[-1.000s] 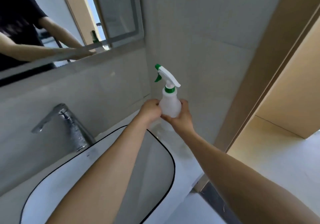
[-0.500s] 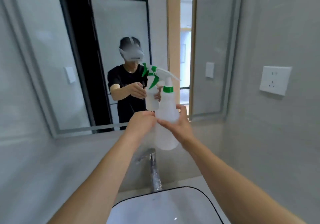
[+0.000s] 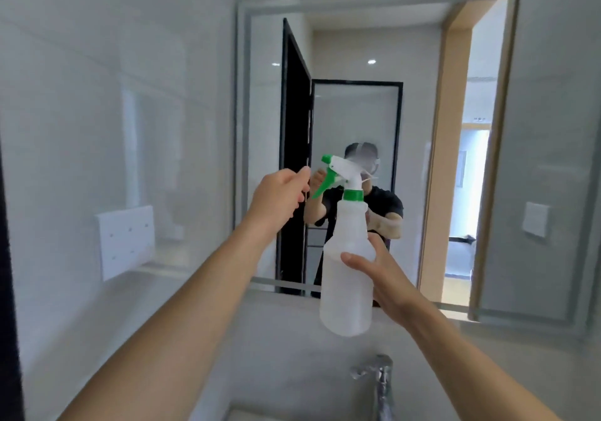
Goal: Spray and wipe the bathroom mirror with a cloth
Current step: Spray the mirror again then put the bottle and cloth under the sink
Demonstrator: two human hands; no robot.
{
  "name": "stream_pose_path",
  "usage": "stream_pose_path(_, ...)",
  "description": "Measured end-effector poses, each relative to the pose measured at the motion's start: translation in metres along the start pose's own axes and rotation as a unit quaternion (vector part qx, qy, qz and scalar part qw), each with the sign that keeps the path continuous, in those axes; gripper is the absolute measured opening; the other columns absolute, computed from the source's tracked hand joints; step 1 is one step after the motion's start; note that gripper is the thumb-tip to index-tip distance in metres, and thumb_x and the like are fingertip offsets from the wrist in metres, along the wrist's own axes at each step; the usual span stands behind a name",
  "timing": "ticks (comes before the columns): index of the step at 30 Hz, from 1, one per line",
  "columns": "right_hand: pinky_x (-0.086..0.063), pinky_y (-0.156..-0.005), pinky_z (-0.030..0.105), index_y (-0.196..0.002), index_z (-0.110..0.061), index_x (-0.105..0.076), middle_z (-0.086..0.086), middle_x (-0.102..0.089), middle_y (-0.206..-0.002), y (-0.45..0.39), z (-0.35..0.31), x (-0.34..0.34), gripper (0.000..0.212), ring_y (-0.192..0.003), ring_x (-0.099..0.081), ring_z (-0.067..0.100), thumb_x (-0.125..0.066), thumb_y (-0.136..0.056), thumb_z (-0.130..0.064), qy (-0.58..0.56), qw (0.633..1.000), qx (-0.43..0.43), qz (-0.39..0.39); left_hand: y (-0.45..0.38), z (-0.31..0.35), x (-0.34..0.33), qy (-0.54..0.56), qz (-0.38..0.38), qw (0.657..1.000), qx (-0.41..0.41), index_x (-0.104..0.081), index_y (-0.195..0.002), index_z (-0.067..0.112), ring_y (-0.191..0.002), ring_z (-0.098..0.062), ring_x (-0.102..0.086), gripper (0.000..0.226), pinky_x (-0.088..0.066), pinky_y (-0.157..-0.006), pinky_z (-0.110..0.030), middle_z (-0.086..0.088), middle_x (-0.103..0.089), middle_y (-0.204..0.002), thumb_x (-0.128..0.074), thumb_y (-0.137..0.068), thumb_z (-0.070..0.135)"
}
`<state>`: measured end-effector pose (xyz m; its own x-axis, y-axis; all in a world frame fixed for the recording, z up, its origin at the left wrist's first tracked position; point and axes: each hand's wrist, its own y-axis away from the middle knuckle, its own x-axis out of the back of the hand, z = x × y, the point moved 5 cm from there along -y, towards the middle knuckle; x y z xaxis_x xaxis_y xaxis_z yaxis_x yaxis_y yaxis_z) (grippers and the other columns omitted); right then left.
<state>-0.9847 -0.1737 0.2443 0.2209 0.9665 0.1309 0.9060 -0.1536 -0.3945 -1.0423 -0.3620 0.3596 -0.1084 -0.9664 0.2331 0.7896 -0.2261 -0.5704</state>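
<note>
the right hand (image 3: 387, 277) grasps the body of the spray bottle (image 3: 346, 267), held upright in front of the mirror (image 3: 536, 160), above the tap (image 3: 379, 378). the left hand (image 3: 279, 193) sits just left of the green trigger, fingers (image 3: 300, 176) loosely curled, holding nothing.
</note>
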Motion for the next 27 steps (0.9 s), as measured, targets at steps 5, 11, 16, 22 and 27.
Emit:
stream_pose_path(5,-0.055,-0.099,0.053,-0.131,-0.03,-0.045,0.005,-0.062,-0.126,0.006,-0.004,-0.003,0.087,-0.113,-0.066,0.026,-0.082,-0.056,-0.055,0.009,1.0,0.001,-0.028,-0.017,0.043,0.004,-0.022,-0.041,0.999,-0.012,-0.056,-0.073,0.011,-0.062,-0.019,-0.048,0.048,-0.039,-0.061,-0.029,-0.001,-0.053,-0.064,-0.043,-0.1,0.047)
stream_pose_path(11,-0.055,-0.099,0.053,-0.127,-0.032,-0.05,0.001,-0.07,-0.119,0.014,-0.003,0.008,0.082,-0.106,-0.071,0.022,-0.083,-0.056,-0.053,0.013,1.0,-0.007,-0.019,-0.027,0.041,-0.007,-0.061,-0.106,0.991,-0.047,-0.048,-0.069,0.016,-0.051,-0.012,-0.04,0.038,-0.03,-0.048,-0.024,0.001,-0.046,-0.061,-0.048,-0.102,0.035)
stream_pose_path(16,-0.054,-0.101,0.053,-0.129,-0.032,-0.048,0.003,-0.068,-0.122,0.019,-0.002,0.018,0.084,-0.109,-0.07,0.025,-0.084,-0.056,-0.053,0.022,1.0,-0.011,-0.004,-0.027,0.041,-0.017,-0.066,-0.135,0.988,-0.048,-0.057,-0.071,0.012,-0.052,-0.012,-0.04,0.039,-0.032,-0.046,-0.02,0.004,-0.05,-0.058,-0.048,-0.103,0.032)
stream_pose_path(22,-0.054,-0.101,0.053,-0.131,-0.033,-0.046,0.005,-0.064,-0.128,0.023,-0.003,0.024,0.087,-0.114,-0.067,0.028,-0.083,-0.056,-0.055,0.02,1.0,-0.018,-0.003,-0.028,0.045,-0.024,-0.032,-0.175,0.981,-0.073,-0.061,-0.082,0.009,-0.064,-0.019,-0.046,0.024,-0.037,-0.053,-0.026,-0.001,-0.057,-0.07,-0.052,-0.102,0.02)
stream_pose_path(27,-0.053,-0.103,0.054,-0.13,-0.033,-0.048,0.004,-0.067,-0.126,0.026,-0.005,0.028,0.083,-0.112,-0.068,0.026,-0.084,-0.057,-0.052,0.016,1.0,-0.023,0.005,-0.028,0.046,-0.025,-0.019,-0.168,0.983,-0.07,-0.069,-0.089,0.012,-0.058,-0.013,-0.05,0.026,-0.042,-0.051,-0.025,0.001,-0.062,-0.07,-0.055,-0.1,0.03)
